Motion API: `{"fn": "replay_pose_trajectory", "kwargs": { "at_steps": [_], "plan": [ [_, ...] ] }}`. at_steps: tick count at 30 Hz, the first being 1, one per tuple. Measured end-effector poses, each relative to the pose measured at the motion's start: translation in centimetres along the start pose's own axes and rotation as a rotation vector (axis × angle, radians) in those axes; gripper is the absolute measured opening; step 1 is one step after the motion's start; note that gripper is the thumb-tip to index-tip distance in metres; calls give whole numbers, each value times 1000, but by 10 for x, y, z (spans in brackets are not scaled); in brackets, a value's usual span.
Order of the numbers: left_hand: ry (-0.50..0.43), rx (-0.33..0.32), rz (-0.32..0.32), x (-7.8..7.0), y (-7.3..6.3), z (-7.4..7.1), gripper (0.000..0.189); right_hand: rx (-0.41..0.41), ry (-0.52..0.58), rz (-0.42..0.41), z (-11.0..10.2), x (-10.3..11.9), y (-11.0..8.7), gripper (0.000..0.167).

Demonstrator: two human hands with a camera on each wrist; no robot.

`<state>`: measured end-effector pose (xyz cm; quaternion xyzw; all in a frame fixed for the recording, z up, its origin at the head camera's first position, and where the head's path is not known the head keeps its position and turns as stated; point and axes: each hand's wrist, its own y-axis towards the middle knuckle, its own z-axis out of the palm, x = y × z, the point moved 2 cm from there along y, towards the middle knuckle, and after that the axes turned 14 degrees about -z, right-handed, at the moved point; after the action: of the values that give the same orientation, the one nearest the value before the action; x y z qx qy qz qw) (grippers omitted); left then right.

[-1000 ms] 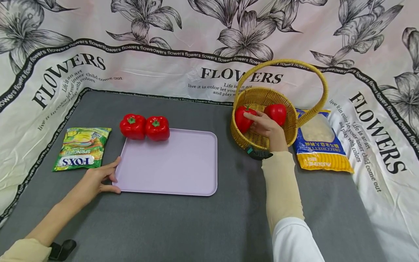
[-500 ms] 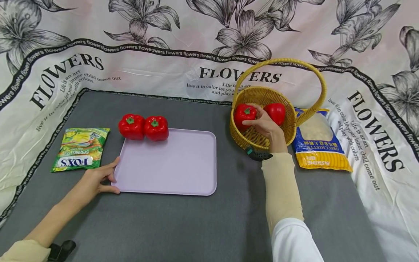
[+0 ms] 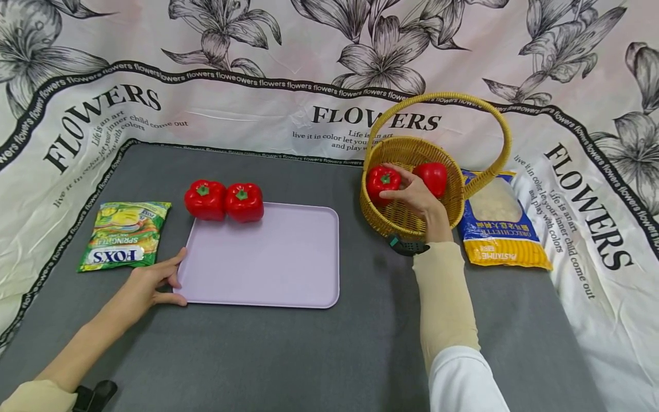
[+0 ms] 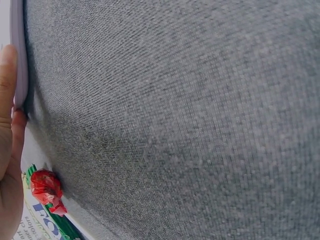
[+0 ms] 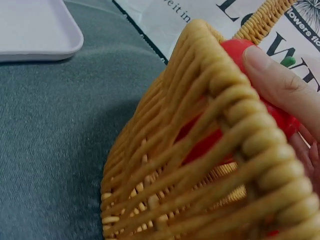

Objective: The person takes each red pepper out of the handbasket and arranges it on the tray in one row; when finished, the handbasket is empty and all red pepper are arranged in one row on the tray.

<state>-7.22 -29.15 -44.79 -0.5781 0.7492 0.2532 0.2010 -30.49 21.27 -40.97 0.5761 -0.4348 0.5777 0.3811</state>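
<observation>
My left hand (image 3: 151, 286) holds the lower left corner of the lilac tray (image 3: 262, 263), the thumb near the corner and the fingers along the left edge. In the left wrist view the thumb (image 4: 6, 82) lies against the tray's rim (image 4: 21, 60). Inside the yellow wicker basket (image 3: 383, 220), my right hand (image 3: 414, 197) grips a red bell pepper (image 3: 380, 181) with a green stem. The right wrist view shows the thumb on this pepper (image 5: 235, 49), partly hidden by the basket wall (image 5: 200, 95). Another red pepper-like piece (image 3: 431, 177) lies beside it in the basket.
Two red bell peppers (image 3: 244, 203) sit side by side at the tray's upper left corner. A green candy bag (image 3: 123, 234) lies left of the tray. A blue and yellow pasta bag (image 3: 504, 229) lies right of the basket, whose tall handle (image 3: 501, 154) arches above it.
My right hand has closed its fingers round the left pepper in the basket, and that pepper has turned a little. My left hand has stayed at the tray's corner.
</observation>
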Motion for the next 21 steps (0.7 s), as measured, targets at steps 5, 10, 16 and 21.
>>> {"fn": "replay_pose_trajectory", "kwargs": {
  "at_steps": [5, 10, 16, 21],
  "plan": [
    [2, -1, -3, 0, 0, -1, 93, 74, -105, -31, -3, 0, -1, 72],
    [2, -3, 0, 0, -1, -1, 92, 141, -136, -54, -1, 1, -1, 81],
    [-5, -15, 13, 0, -1, -2, 91, 88, -195, -68, -2, -1, -4, 81],
    [-18, -9, 7, 0, 0, -2, 89, 62, -269, -56, -5, 2, -8, 75]
  ]
}}
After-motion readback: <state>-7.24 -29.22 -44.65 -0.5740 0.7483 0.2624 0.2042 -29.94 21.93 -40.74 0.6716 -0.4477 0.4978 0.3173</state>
